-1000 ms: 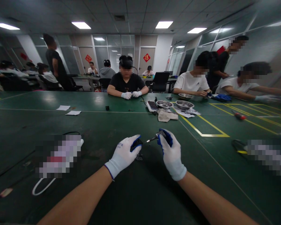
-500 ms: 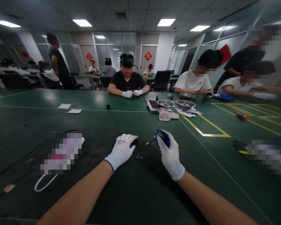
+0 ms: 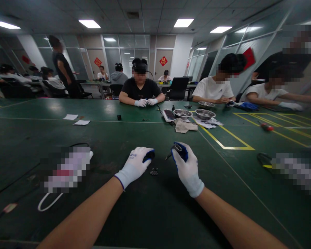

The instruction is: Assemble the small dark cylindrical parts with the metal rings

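Fingers [image 3: 181, 151] first: found those of the right hand [image 3: 188, 169] curled shut round a small screwdriver [image 3: 171, 154], just below the middle of the frame, tip slanted down and to the left, clear of the bench [image 3: 155, 214]. Found the fingers [image 3: 148, 156] of the left hand [image 3: 136, 166] bunched together, tips lowered to the bench surface; could not tell whether anything small sat pinched between them. Noted a little cluster of loose screws [image 3: 153, 171] lying on the bench between the two hands, just below the driver tip.

Judged the screws the likeliest trouble: easily brushed by either glove and scattered, hard to find again on the dark green surface. Judged the driver tip, pointed at the left fingertips, liable to slip and jab the glove if pushed without firm seating. Thought the thick gloves apt to fumble so small a part.

Further out, toward the upper middle: saw a grey cloth [image 3: 185, 126], two metal bowls [image 3: 182, 114], a phone [image 3: 168, 115]. Lower left: saw a white cable [image 3: 48, 205], well apart from the hands.
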Demonstrator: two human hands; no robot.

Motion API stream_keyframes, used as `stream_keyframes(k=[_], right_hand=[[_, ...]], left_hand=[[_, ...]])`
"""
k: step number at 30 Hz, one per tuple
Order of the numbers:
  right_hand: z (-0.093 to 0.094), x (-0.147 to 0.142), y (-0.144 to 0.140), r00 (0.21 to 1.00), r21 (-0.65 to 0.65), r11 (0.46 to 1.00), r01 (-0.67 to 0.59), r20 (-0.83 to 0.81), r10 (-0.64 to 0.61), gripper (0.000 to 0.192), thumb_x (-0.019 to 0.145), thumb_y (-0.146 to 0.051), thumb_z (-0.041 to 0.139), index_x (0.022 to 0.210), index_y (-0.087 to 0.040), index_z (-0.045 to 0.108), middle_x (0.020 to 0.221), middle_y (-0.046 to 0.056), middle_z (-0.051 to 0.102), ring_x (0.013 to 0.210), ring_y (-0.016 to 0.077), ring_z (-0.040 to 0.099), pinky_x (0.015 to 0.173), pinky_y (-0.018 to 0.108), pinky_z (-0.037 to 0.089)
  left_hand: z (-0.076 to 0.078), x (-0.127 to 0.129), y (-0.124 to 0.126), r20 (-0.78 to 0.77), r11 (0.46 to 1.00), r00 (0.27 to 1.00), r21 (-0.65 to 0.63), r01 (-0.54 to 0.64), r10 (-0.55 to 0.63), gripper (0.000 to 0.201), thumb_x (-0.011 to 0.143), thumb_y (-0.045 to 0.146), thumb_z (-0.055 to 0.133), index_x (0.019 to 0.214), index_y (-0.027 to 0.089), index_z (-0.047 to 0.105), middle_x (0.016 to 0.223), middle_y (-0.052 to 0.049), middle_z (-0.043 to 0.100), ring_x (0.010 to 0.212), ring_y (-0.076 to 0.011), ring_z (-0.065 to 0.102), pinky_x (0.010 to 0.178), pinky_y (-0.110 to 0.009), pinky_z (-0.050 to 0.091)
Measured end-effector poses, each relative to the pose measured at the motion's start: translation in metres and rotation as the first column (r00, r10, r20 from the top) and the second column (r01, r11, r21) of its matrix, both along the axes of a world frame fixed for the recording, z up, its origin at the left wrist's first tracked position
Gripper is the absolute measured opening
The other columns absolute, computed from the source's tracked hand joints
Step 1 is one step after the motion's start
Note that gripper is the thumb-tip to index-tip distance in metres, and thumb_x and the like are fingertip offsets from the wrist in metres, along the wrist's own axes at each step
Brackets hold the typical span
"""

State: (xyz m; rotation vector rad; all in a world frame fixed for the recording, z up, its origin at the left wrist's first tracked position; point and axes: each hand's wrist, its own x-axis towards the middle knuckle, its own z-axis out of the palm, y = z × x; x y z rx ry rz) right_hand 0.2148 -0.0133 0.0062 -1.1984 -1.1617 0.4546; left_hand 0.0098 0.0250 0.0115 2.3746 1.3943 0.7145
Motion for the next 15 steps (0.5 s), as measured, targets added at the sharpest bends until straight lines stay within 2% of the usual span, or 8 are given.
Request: stream_keyframes(k=[3,5,10,15], right_hand=[[0.0012,-0.0008,-0.0012,1.000,-0.004,1.000,0.007,0.023,-0.007,0.040,0.084,-0.050,0.070,0.109,-0.019,0.069,0.101,0.011,0.077,0.094,0.0289,0.072,0.086,0.047,0.060],[0.0019,-0.0013,-0.0017,0.999,0.001,1.000,0.010,0.033,-0.010,0.039,0.084,-0.050,0.069,0.109,-0.019,0.069,0.099,0.011,0.076,0.092,0.0285,0.072,0.083,0.046,0.061],[0.0025,-0.0012,-0.0018,1.000,0.015,1.000,0.018,0.025,-0.019,0.037,0.085,-0.048,0.069,0.109,-0.020,0.069,0.097,0.010,0.076,0.088,0.0273,0.072,0.079,0.044,0.061],[0.0037,-0.0014,-0.0023,1.000,-0.021,1.000,0.008,0.011,-0.007,0.041,0.085,-0.051,0.068,0.111,-0.018,0.068,0.099,0.011,0.076,0.089,0.0284,0.072,0.080,0.046,0.061]], left_hand=[[-0.0002,0.0011,-0.0027,0.158,1.000,0.988,-0.016,0.005,-0.003,0.044,0.090,0.018,0.066,0.133,0.024,0.064,0.134,-0.008,0.069,0.126,-0.0260,0.064,0.113,-0.046,0.049],[0.0015,0.0029,-0.0053,0.209,0.999,0.978,-0.049,0.018,-0.008,0.044,0.089,0.018,0.067,0.132,0.023,0.063,0.133,-0.008,0.070,0.125,-0.0259,0.065,0.113,-0.045,0.051],[0.0070,0.0058,-0.0099,0.260,0.995,0.965,-0.087,0.052,-0.028,0.043,0.088,0.017,0.068,0.130,0.024,0.065,0.128,-0.006,0.073,0.120,-0.0250,0.069,0.110,-0.043,0.054],[0.0055,0.0050,-0.0085,0.278,0.993,0.960,-0.101,0.062,-0.032,0.044,0.086,0.014,0.069,0.128,0.022,0.066,0.127,-0.007,0.074,0.120,-0.0245,0.069,0.111,-0.042,0.053]])
